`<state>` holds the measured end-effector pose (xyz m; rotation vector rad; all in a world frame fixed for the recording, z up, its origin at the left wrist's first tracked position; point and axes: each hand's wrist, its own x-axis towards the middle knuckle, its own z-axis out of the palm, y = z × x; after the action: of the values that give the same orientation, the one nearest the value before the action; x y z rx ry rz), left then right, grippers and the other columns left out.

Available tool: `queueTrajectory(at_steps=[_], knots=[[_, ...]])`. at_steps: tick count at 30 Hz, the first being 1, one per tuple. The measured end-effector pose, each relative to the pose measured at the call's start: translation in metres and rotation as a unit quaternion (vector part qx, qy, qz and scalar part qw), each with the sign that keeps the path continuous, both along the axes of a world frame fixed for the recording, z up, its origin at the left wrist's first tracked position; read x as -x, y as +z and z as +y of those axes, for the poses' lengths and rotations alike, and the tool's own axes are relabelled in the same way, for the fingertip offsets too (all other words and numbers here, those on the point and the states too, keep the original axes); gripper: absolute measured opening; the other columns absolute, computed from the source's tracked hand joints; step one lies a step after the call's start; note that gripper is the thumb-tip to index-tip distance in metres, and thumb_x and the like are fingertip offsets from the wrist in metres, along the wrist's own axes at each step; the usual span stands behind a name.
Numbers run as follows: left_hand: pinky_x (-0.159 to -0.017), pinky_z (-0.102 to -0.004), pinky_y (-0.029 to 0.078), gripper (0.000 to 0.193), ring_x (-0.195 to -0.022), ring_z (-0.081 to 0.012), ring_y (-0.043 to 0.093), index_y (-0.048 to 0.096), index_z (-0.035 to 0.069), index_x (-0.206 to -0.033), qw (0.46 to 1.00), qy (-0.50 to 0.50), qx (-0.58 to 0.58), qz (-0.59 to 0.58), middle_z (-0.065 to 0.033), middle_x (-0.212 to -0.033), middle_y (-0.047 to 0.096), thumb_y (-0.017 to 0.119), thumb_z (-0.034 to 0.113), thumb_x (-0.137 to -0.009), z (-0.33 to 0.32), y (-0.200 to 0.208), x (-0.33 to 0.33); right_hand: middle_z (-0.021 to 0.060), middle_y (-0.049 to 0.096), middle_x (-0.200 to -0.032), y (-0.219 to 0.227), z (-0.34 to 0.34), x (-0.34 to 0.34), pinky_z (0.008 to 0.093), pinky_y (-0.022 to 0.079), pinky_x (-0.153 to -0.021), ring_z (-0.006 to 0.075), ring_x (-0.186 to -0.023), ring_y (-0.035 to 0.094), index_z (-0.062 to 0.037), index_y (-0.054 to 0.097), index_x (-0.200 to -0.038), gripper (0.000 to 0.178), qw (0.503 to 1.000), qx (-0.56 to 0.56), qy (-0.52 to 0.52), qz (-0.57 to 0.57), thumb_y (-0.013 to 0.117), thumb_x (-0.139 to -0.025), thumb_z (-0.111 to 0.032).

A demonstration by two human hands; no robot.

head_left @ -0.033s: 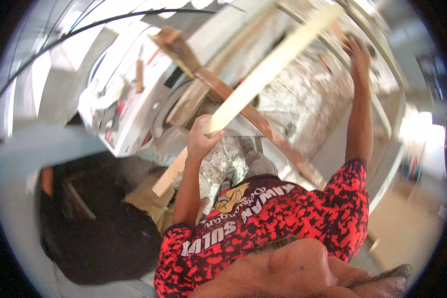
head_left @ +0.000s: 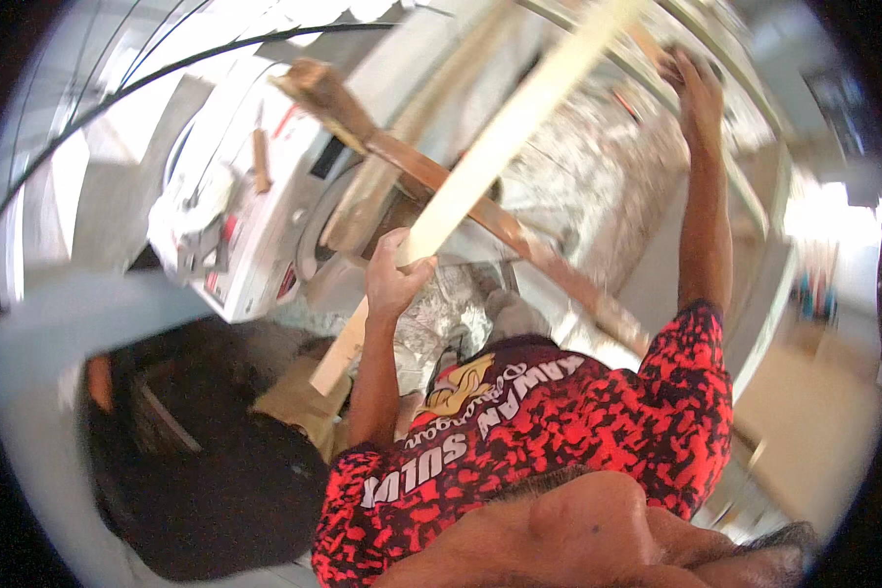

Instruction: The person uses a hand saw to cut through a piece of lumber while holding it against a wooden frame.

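Observation:
A long pale wooden strip (head_left: 510, 132) runs slantwise from near my body to the far upper right. My left hand (head_left: 397, 279) is closed around its lower part, thumb on top, and the strip's near end (head_left: 335, 372) sticks out below the wrist. At the far right, my outstretched right hand (head_left: 694, 86) has curled fingers beside the strip's far end. A light brown piece (head_left: 645, 41) shows just in front of those fingertips; blur hides what it is. Under the strip, a reddish-brown wooden bar (head_left: 519, 240) crosses it.
A white box-like surface (head_left: 265, 211) at left carries a wooden-handled tool (head_left: 261, 162) and clutter. Below it is a large black container (head_left: 206, 500). Pale frame rails (head_left: 755, 211) run along the right. A dark cable (head_left: 167, 83) arcs across the upper left.
The whole view has shifted slightly, so the far end of the strip and my right hand appear a little farther left and up. My left hand keeps its hold on the strip.

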<state>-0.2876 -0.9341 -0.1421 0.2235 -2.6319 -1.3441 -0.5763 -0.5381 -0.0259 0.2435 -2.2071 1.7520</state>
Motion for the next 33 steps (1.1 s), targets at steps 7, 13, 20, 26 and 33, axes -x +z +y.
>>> queueTrajectory(at_steps=[7,13,20,26,33], knots=[[-0.081,-0.0313,0.046,0.049,-0.094,-0.0192,0.055,0.053,-0.001,-0.114,0.980,-0.007,-0.200,-0.004,-0.0117,-0.106,0.058,0.071,0.011,-0.069,0.064,-0.034,-0.016,0.0048,0.064,-0.094,-0.006,-0.030,-0.258,0.0334,0.046,-0.083,0.0167,-0.089,0.059,-0.0036,0.064,-0.098,0.021,0.952,0.046,0.286,-0.103,0.060,-0.088,-0.022],[-0.082,-0.0303,0.044,0.055,-0.094,-0.0171,0.053,0.049,-0.003,-0.116,0.966,-0.069,-0.249,0.023,-0.0107,-0.110,0.054,0.073,0.019,-0.072,0.105,-0.056,-0.010,0.0138,0.064,-0.086,-0.276,-0.003,-0.467,0.0333,0.048,-0.074,0.0214,-0.082,0.061,-0.0013,0.063,-0.097,0.027,0.873,-0.191,0.126,-0.431,0.055,-0.087,-0.026],[-0.083,-0.0300,0.044,0.061,-0.093,-0.0173,0.053,0.045,-0.005,-0.118,0.924,-0.161,-0.346,0.014,-0.0110,-0.110,0.054,0.074,0.021,-0.071,0.091,-0.094,-0.013,0.0105,0.064,-0.074,-0.440,0.103,-0.686,0.0307,0.047,-0.048,0.0161,-0.057,0.059,0.0006,0.063,-0.094,0.025,0.714,-0.092,-0.271,-0.640,0.052,-0.081,-0.018],[-0.086,-0.0307,0.043,0.058,-0.096,-0.0174,0.054,0.048,-0.003,-0.115,0.893,-0.240,-0.380,-0.039,-0.0101,-0.109,0.054,0.074,0.020,-0.070,0.131,-0.094,0.000,0.0077,0.062,-0.073,-0.412,0.092,-0.648,0.0284,0.046,-0.049,0.0149,-0.057,0.058,-0.0016,0.063,-0.093,0.024,0.752,0.000,-0.371,-0.545,0.052,-0.083,-0.021],[-0.087,-0.0319,0.044,0.059,-0.098,-0.0177,0.054,0.046,-0.002,-0.119,0.821,-0.274,-0.489,-0.110,-0.0110,-0.110,0.054,0.073,0.019,-0.071,0.182,-0.052,0.014,0.0098,0.063,-0.072,-0.400,0.070,-0.684,0.0308,0.048,-0.054,0.0174,-0.059,0.061,0.0004,0.062,-0.096,0.026,0.773,-0.150,-0.271,-0.554,0.054,-0.084,-0.021]])
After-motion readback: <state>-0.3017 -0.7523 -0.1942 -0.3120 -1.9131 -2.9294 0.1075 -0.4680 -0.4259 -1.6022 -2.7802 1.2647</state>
